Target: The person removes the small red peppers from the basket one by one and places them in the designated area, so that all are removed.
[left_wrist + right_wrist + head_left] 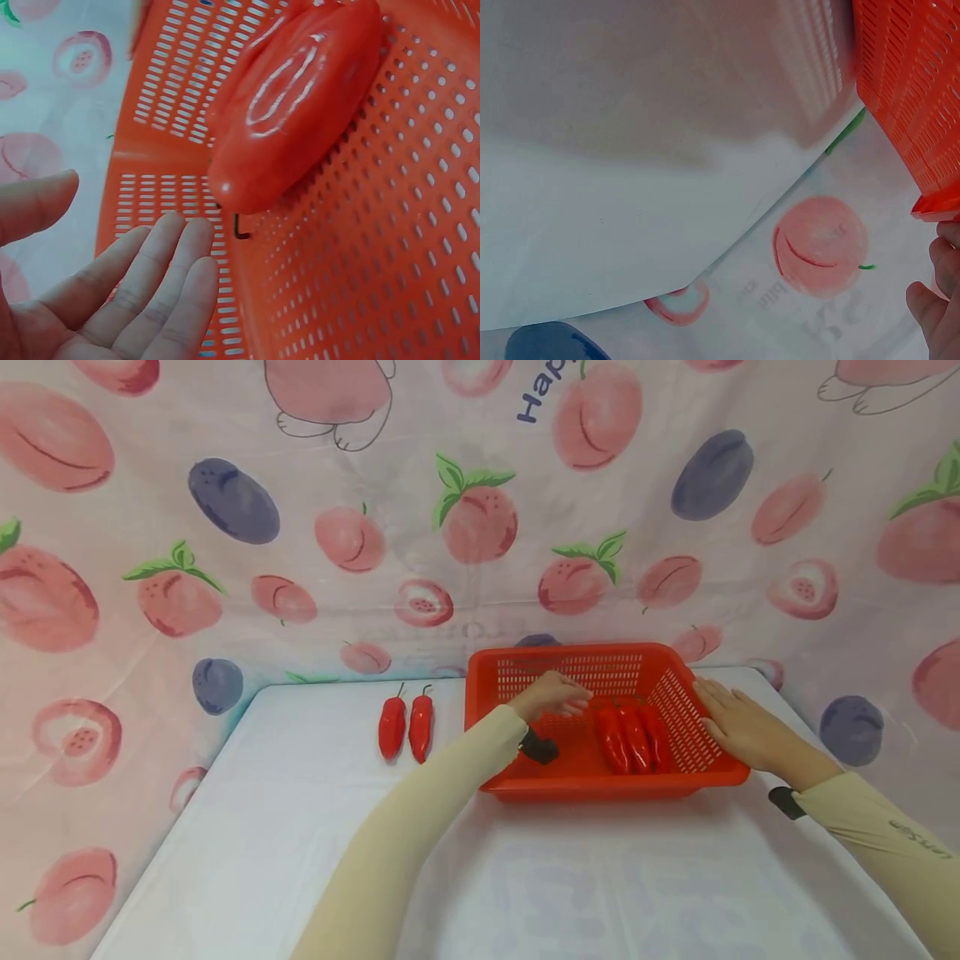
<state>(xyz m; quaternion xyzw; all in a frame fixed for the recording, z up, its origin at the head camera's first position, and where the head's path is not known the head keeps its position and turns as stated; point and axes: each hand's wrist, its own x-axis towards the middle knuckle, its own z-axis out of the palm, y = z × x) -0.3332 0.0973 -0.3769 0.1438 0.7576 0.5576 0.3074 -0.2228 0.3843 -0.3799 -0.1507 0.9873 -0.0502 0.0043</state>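
Note:
Several glossy red chili peppers [633, 737] lie side by side in the right half of a red plastic basket [585, 785] with slotted walls. My left hand [551, 695] hangs inside the basket, left of those peppers, its fingers extended and holding nothing. The left wrist view shows the same hand [142, 300] apart from a red pepper [300, 105]. My right hand [738, 722] rests with straight fingers against the basket's right rim; only its fingertips [946, 259] show in the right wrist view.
Two more red chili peppers with green stems, one [392, 727] beside the other [421, 727], lie on the white table [315, 793] left of the basket. A fruit-print cloth [420, 527] hangs behind the table and at its sides.

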